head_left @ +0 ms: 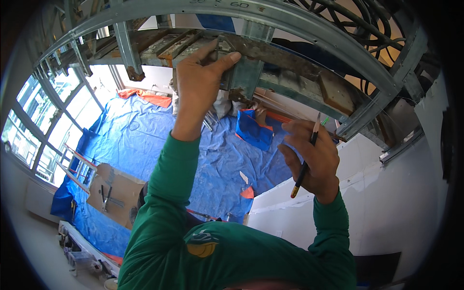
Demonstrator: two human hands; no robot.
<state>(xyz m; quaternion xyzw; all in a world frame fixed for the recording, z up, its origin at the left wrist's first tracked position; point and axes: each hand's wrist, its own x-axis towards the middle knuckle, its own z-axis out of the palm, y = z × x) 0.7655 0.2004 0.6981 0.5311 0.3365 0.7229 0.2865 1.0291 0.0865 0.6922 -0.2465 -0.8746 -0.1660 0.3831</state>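
From where I stand: one head view, wide fisheye, left lens of the side-by-side pair; sits on the person's head, upright, not mirrored; faces down and outward over the green shirt (261, 246), which fills the lower edge right by the lens; forearms rise from that edge, so left hand (198, 79) and right hand (319, 157) fall fairly near, mid-frame; metal track (290, 19) crosses the top, near too, bowed by the lens; blue sheet (154, 140) on the floor lies well below, seen from high up; windows (29, 130) bend along the left rim, white wall (411, 193) along the right; black border rounds the corners.
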